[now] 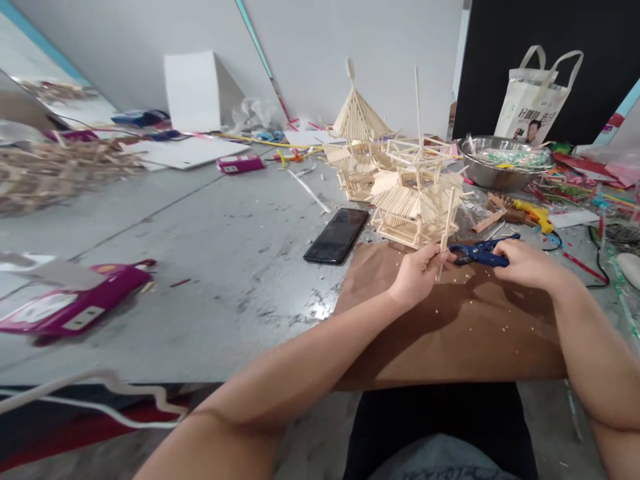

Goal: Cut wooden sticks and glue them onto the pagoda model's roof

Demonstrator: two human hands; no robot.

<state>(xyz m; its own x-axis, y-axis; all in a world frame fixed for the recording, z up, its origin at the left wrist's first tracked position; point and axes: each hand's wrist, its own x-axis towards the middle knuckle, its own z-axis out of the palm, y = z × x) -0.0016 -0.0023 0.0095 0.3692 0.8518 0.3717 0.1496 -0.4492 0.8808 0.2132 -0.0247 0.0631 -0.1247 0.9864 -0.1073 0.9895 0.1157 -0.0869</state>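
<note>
Fairly bright, diffuse light leaves a white glare patch on the gray tabletop (240, 247), while soft shadows darken the brown paper (450, 353) below the left hand (417, 272) and right hand (523, 263). At left, the wooden-stick pile (60, 167) and near magenta box (120, 280) look blurred and stretched.

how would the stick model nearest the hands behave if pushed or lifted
The stick model looks light, being thin sticks with open gaps. It may be fragile, especially the spindly open frame on top. Its wide lower tier suggests little tipping.
</note>
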